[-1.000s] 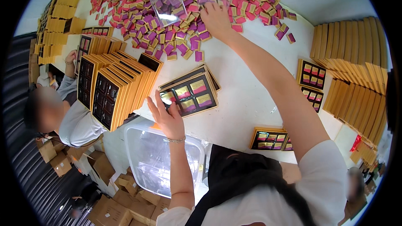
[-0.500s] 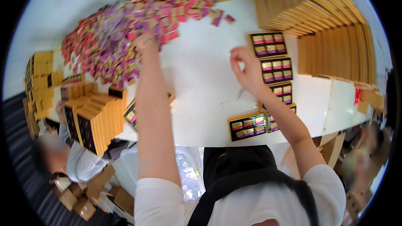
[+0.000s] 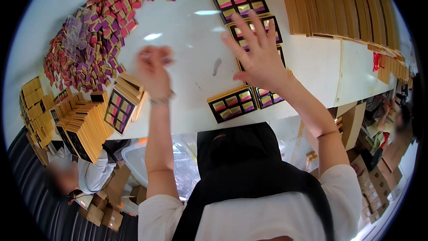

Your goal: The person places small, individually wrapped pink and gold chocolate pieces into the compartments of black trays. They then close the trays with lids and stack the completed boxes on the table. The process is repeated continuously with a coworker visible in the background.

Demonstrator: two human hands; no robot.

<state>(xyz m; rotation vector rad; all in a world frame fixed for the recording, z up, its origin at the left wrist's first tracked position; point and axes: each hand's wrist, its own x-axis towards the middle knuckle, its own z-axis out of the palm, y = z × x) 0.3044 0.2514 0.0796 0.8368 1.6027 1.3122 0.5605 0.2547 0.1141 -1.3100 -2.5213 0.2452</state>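
My left hand (image 3: 154, 69) is over the white table with its fingers curled together and somewhat blurred; whatever they may hold is hidden. My right hand (image 3: 263, 60) hangs open, fingers spread, above a column of shallow black-and-gold boxes. Its fingers partly cover one open box (image 3: 275, 27). The farthest box (image 3: 240, 5) and the near-left box (image 3: 232, 104) each hold several small pink, purple and gold packets in compartments. Another box (image 3: 260, 96) is partly hidden below my right wrist. Beyond my left hand spreads a large heap of the same packets (image 3: 104, 24).
Left of my left forearm is a tilted stack of filled boxes (image 3: 119, 110), beside a row of upright boxes (image 3: 87, 127). Tall rows of gold boxes (image 3: 343, 6) stand at far right. A person (image 3: 91, 169) sits at lower left, near a clear plastic bin (image 3: 138, 158).
My left hand has drawn back from the packet heap toward me. My right hand has opened from a curled shape and is over the boxes. The whole view has shifted.
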